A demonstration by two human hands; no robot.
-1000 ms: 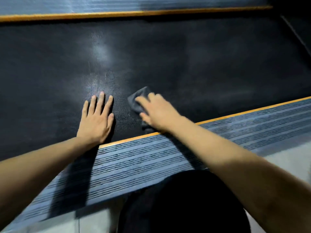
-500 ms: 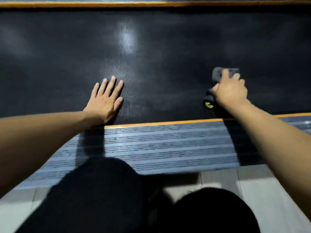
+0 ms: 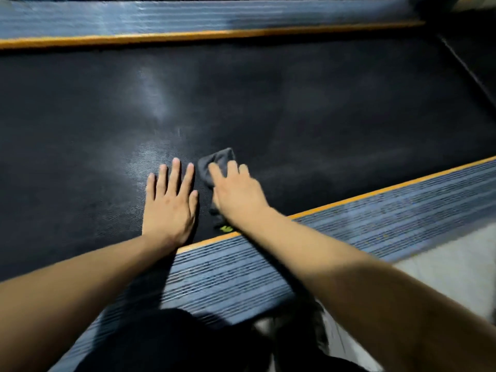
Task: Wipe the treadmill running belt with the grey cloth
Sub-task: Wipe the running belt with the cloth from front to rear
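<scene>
Right hand (image 3: pixel 237 193) presses grey cloth (image 3: pixel 214 163) on running belt (image 3: pixel 322 116) | left hand (image 3: pixel 170 202) flat, fingers spread | wiping seems midway; far belt apparently remains.

A person is kneeling beside a treadmill, looking down at its black running belt (image 3: pixel 322 108). The left hand (image 3: pixel 169 205) is lying flat on the belt, fingers spread. Just beside it, the right hand (image 3: pixel 236 194) is pressing a crumpled grey cloth (image 3: pixel 214 163) onto the belt near the orange-edged side rail (image 3: pixel 375 226)
</scene>
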